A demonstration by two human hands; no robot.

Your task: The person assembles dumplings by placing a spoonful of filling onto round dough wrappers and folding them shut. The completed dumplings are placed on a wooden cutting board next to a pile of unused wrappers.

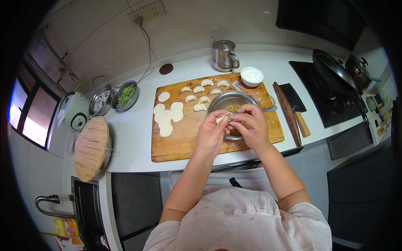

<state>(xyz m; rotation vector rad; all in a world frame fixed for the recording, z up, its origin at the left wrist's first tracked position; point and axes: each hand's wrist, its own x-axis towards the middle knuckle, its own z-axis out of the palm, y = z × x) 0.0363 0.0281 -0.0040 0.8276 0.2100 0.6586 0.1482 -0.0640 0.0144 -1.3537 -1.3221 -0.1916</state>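
Note:
Between my two hands is a partly folded dumpling [222, 118], held over the near rim of a steel bowl [217, 101] of brown minced filling. My left hand [211, 130] grips the dumpling from the left, thumb and fingers closed on it. The fingertips of my right hand [252, 126] pinch its right edge. A spoon handle [269, 108] sticks out of the bowl to the right. Several finished dumplings [204, 99] lie on the wooden board [184, 146] behind the bowl and to its left. Round dough wrappers [166, 129] overlap on the board's left side.
A white bowl of flour [252, 77] stands at the board's back edge, near a steel kettle [224, 55]. Right of the board lie a rolling pin [287, 109] and a cleaver [300, 117], then the stove [320, 92]. Leftward are a bowl of green beans [126, 96] and a woven lid [90, 148].

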